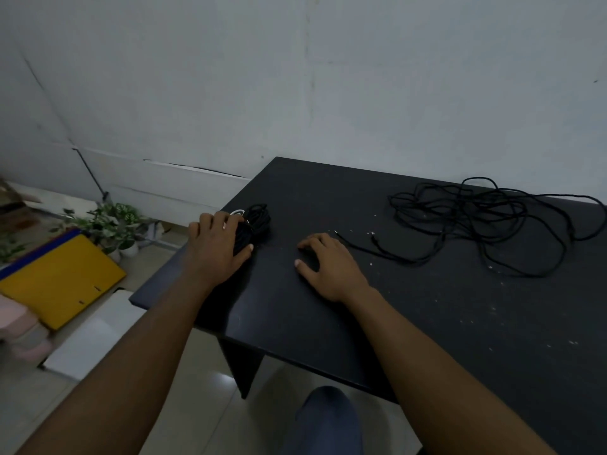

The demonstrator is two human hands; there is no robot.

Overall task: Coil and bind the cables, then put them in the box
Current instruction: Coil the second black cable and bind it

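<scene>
A black coiled cable bundle (254,223) lies near the left edge of the black table (427,323). My left hand (216,246) lies over the bundle and grips it, thumb curled along its near side. A small white ring-shaped thing (237,212) shows just behind my fingers. My right hand (328,266) rests palm-down on the table, fingers loosely bent, holding nothing. To its right a loose black cable (486,224) sprawls in a tangle, with two free ends (358,244) pointing toward my right hand. No box is clearly recognisable in view.
Left of the table, on the floor, lie a yellow folder (62,280), a white board (88,336), small potted plants (111,224) and pink items (19,326). A white wall stands behind the table. My knee (328,418) is under the front edge.
</scene>
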